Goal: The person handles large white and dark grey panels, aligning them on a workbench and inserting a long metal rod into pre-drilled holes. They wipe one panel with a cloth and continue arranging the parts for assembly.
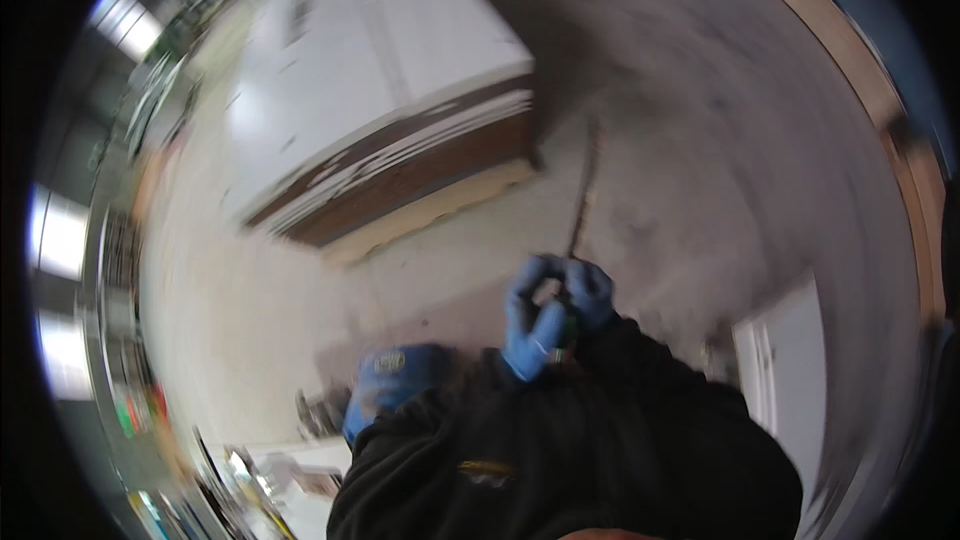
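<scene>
In blue gloves, my left hand [530, 315] and my right hand [591, 293] meet in front of my chest, fingers curled. Between them is the dark green handle [566, 328] of a tool, its kind blurred by motion. A long, thin dark strip [582, 202] runs up from the hands. Whether it is the tool's blade or a mark on the floor I cannot tell. The left thumb lies along the handle, and the right fingers close over its upper end. Black sleeves cover both forearms.
Ahead to the left stands a stack of large white-topped panels [380, 50] with brown edges. A blue machine or container [395, 380] sits by my left arm. White panels [790, 370] stand at the right. Cluttered shelving [120, 290] lines the left wall.
</scene>
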Motion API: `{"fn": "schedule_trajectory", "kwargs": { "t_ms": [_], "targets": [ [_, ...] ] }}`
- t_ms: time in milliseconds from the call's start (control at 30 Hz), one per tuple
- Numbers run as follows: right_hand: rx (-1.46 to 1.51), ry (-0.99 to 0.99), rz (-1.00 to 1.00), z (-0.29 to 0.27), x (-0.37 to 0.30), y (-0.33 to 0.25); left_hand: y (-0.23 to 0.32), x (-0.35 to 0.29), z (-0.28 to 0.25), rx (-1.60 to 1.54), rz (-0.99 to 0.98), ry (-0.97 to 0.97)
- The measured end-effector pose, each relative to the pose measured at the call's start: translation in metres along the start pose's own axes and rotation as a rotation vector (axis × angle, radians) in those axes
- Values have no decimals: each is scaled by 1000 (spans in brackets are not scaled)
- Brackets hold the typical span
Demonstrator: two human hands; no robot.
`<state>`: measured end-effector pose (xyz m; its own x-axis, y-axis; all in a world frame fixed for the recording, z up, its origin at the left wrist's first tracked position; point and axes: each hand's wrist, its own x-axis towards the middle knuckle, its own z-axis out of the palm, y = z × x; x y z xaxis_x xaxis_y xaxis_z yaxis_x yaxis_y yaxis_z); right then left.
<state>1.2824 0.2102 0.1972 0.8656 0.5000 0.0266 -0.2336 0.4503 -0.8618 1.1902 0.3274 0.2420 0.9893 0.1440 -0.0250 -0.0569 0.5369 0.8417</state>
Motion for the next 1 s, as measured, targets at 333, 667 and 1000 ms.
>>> {"fn": "schedule_trajectory", "kwargs": {
  "t_ms": [333,667,1000],
  "targets": [
    [-990,748,-575,-261,276,-128,-102,410,129,-213,-832,-367],
    [-690,966,-383,-506,485,-263,-220,755,214,313,-747,-845],
    [-692,1188,-337,-613,768,-375,-198,1100,232,258,-1144,-693]
  ]
}}
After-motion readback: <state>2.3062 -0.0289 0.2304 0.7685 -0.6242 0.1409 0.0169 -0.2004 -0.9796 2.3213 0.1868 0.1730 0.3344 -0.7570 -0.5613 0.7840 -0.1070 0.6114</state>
